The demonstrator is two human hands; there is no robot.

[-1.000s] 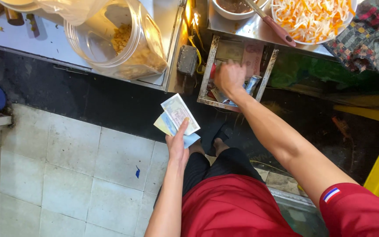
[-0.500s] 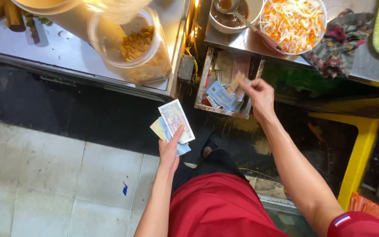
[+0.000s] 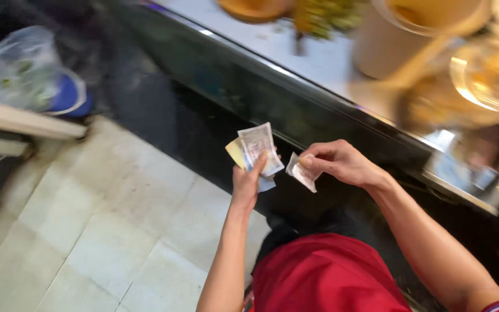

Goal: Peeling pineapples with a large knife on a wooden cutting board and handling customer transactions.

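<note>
Banknotes (image 3: 256, 151) fan out pale and grey-green from our left hand (image 3: 246, 184), a yellowish one peeking behind, the thumb pressed across their lower edge so the stack stands above the fingers. Our right hand (image 3: 337, 163) is closed on a single folded note (image 3: 301, 173), whitish with faint print, which hangs below the pinching fingertips, just beside the fan but apart from it. Both are held over the dark counter front (image 3: 215, 98), above the tiled floor (image 3: 105, 231).
</note>
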